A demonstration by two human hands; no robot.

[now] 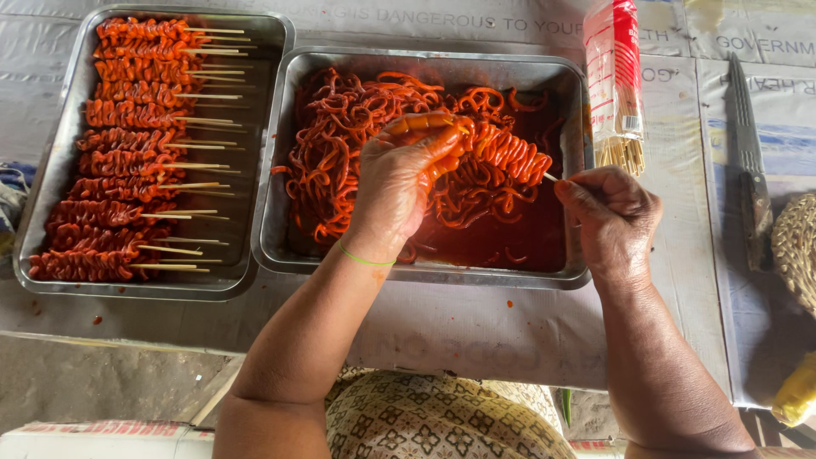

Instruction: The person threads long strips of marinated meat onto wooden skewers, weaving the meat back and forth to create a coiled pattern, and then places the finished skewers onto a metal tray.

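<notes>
**Kid:** So, what is the biggest thing?

**Helper:** It is the bench, with a grey sheet on top. Two metal trays sit on it, side by side, so both are easy to reach.

**Kid:** What is in the middle tray?

**Helper:** A heap of wet orange-red strips lying in red sauce. The tray has walls, so I think the sauce stays in.

**Kid:** And the left tray?

**Helper:** It holds filled sticks in a neat column. The bare wooden ends all point right, so a hand can pick them up without touching the sauce, I think.

**Kid:** What are the hands doing?

**Helper:** The left hand hovers over the middle tray. Its wrist is bent down and its fingers are curled. They are pinched shut on the folded meat on the stick, so the folds stay packed. The right hand is just beside the tray's right wall. Its grip is closed tight on the bare end of the thin stick. The stick lies almost flat, pointing left into the meat.

**Kid:** Why is it over the tray?

**Helper:** Drips would fall back into the sauce, I guess.

**Kid:** What else is there?

**Helper:** A clear bag of clean sticks stands near the right hand. A long knife lies well apart, by a woven basket. A green band circles the left wrist.
</notes>
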